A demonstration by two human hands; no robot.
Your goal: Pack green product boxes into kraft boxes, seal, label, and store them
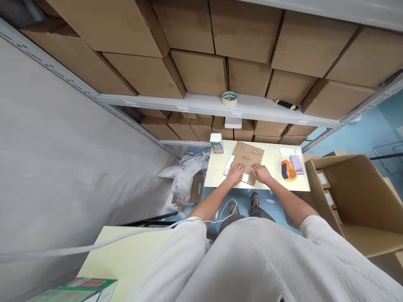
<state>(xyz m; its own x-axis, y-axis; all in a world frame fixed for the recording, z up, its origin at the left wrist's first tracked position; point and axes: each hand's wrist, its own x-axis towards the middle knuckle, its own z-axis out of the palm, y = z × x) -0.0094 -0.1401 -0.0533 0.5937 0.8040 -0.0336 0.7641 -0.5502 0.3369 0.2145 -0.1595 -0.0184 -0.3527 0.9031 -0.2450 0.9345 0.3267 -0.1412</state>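
Observation:
A flat brown cardboard piece (249, 153) with handwriting lies on the pale yellow table (217, 176). My left hand (235, 173) rests on its lower left part, fingers spread, beside white labels or paper. On its lower right part lies my right hand (260, 173), palm down with the fingers apart. Neither hand is wrapped round anything. A small white and green box (217, 143) stands at the table's back left corner. Near the right end are an orange tape dispenser (286, 169), a blurred purple item (297, 164) and a white card (287, 152).
Shelves (201, 102) of brown boxes rise behind the table, with a tape roll (229, 98) and a black-yellow cutter (286, 105) on the ledge. A large open carton (362, 197) stands right. Plastic wrap (185, 176) lies left; a white cable (126, 237) crosses my left arm.

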